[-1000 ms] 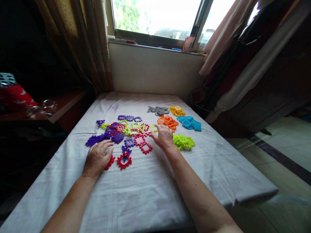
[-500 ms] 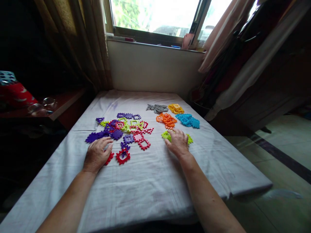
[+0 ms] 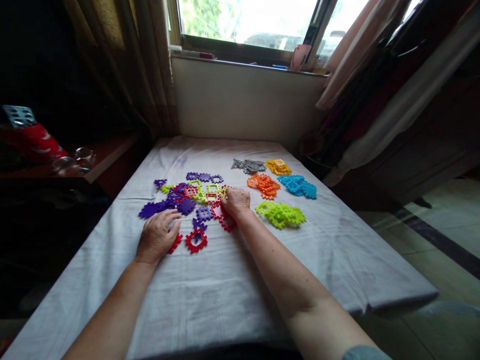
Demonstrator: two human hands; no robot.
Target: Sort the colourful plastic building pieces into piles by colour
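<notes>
Flat toothed plastic building pieces in purple, red and lime lie in a mixed heap on the left half of the cloth. My left hand (image 3: 156,237) rests at the heap's near left edge, fingers apart, partly covering a red piece (image 3: 175,243) beside purple pieces (image 3: 152,208). At the right side of the heap, my right hand (image 3: 237,201) reaches down with its fingers bent together over the red pieces (image 3: 218,211). Its fingertips are hidden, so what they pinch does not show. Nearer me lies a red frame piece (image 3: 196,241).
Sorted piles lie to the right: lime (image 3: 287,216), orange (image 3: 263,185), blue (image 3: 298,186), yellow (image 3: 278,166) and grey (image 3: 249,166). A cloth-covered table (image 3: 210,295) bears everything. Glasses (image 3: 64,164) and a red container (image 3: 35,142) stand on a side surface at left.
My right hand has moved left from the lime pile to the mixed heap, leaving that pile uncovered. My left hand stays beside the red piece. The view has shifted slightly.
</notes>
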